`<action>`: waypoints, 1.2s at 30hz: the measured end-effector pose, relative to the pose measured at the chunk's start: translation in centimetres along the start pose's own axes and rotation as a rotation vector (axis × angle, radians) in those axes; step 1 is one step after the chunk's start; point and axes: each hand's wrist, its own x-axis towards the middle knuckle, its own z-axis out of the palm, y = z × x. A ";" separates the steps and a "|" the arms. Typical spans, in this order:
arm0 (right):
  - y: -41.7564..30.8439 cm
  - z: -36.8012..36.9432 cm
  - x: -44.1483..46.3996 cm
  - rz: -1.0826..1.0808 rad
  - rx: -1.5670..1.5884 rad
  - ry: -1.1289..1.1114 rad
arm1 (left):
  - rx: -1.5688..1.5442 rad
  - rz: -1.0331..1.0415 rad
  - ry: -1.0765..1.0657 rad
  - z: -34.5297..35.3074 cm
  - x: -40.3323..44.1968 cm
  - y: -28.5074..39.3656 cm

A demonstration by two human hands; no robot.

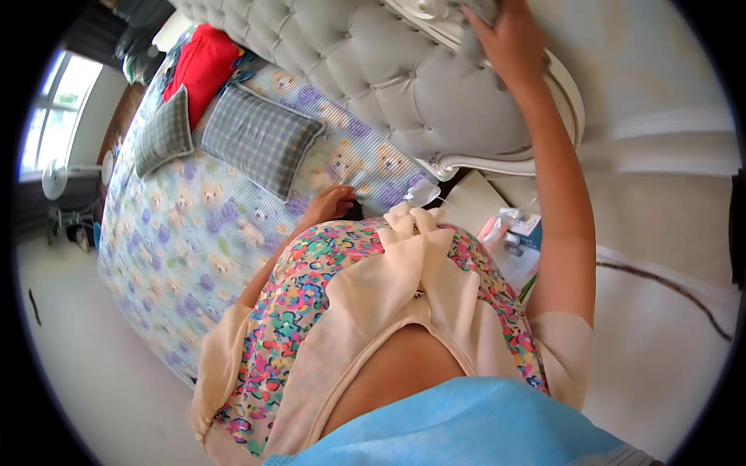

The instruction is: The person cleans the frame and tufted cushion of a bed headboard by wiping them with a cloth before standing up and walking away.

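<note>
My right hand [513,43] is raised at the top of the head view, closed on a soft grey cloth [470,50] at the white carved rim [443,27] of the tufted grey headboard [350,58]. Part of the cloth is blurred or cut off by the frame edge. Low by the bed's near side is my left hand [330,203], its fingers curled. A small black thing [354,210] shows against those fingers; what it is, I cannot make out. Beneath the left hand lies the bear-patterned bedspread [210,210].
Two checked pillows, one large [260,140] and one smaller [165,133], and a red cloth item [203,66] lie on the bed. A bedside surface right of the bed holds tissue-like packs [501,225]. A dark cable [668,281] crosses the right side. A fan [54,180] stands beyond the bed.
</note>
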 end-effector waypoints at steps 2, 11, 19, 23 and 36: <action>0.0 0.7 0.5 -0.002 0.072 0.067 | 0.029 0.065 -0.019 1.4 0.5 1.0; -0.1 -0.2 -1.2 -0.138 -0.145 0.012 | 0.277 0.182 -0.200 5.7 0.4 6.4; 3.6 -7.2 -7.9 0.136 -0.050 0.208 | 0.298 0.115 -0.211 5.8 0.8 5.5; 7.0 -4.7 -17.7 0.457 0.167 0.471 | 0.480 0.331 -0.339 5.5 -0.8 4.4; -0.1 7.0 -38.3 1.481 0.589 0.459 | 0.554 0.292 -0.301 4.1 1.1 4.1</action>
